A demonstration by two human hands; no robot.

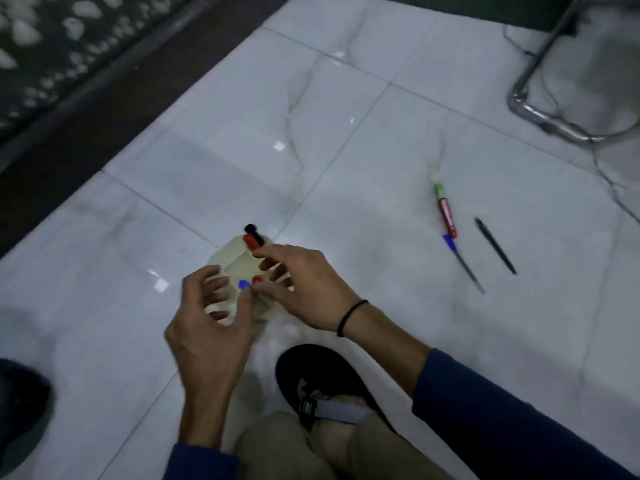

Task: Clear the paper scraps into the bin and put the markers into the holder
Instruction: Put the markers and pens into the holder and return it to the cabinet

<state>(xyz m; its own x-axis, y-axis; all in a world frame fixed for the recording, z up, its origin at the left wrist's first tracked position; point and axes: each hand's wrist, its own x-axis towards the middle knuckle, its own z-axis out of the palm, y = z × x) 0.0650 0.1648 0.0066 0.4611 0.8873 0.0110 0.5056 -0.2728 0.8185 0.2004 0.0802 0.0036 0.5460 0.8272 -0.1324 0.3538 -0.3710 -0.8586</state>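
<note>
A cream holder (239,263) with compartments stands on the floor in front of me. A red-capped marker (250,240) and a black-capped one (250,229) stick out at its far side. My left hand (211,320) curls round the holder's left rim, thumb beside a blue cap (244,284). My right hand (304,285) reaches over the holder from the right and its fingertips pinch a second red-capped marker (258,280) in the middle compartment. To the right on the floor lie a red marker with a green end (446,214), a blue pen (462,263) and a black pen (496,246).
White marble floor tiles (346,150) spread all around. A chrome chair leg (540,112) curves at the far right. A dark patterned rug (52,46) lies at the far left. My sandalled foot (322,386) and knee sit just below the hands. No paper scraps or bin show.
</note>
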